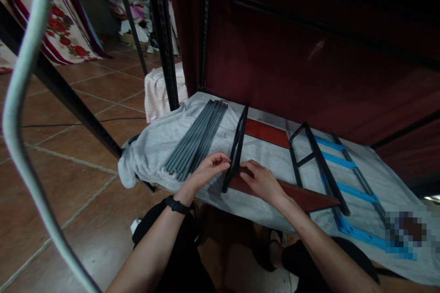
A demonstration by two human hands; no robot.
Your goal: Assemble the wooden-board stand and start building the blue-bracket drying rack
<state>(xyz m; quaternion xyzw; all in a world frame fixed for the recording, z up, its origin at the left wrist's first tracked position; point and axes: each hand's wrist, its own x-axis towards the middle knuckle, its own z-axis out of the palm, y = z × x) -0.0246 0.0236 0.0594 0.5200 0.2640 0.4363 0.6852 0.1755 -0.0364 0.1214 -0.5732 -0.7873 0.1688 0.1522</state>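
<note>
My left hand (pixel 213 167) is closed in a pinch at the outer side of a black metal frame (pixel 237 146); whatever its fingertips hold is too small to make out. On the inner side of that frame, my right hand (pixel 263 183) has its thumb and fingers closed around the end of a red-brown board (pixel 302 197). This board runs along the near side between the black frame and a second black frame (pixel 314 155). A redder board (pixel 268 132) spans the two frames at the far side. The exact joint between my hands is partly hidden by my fingers.
A bundle of grey metal rods (pixel 197 139) lies left of my hands on a grey cloth (pixel 147 155). Blue slats (pixel 338 161) join dark bars at the right. Black shelf posts (pixel 165 41) and a pale curved tube (pixel 20 100) stand at left. A person's blurred face shows at lower right.
</note>
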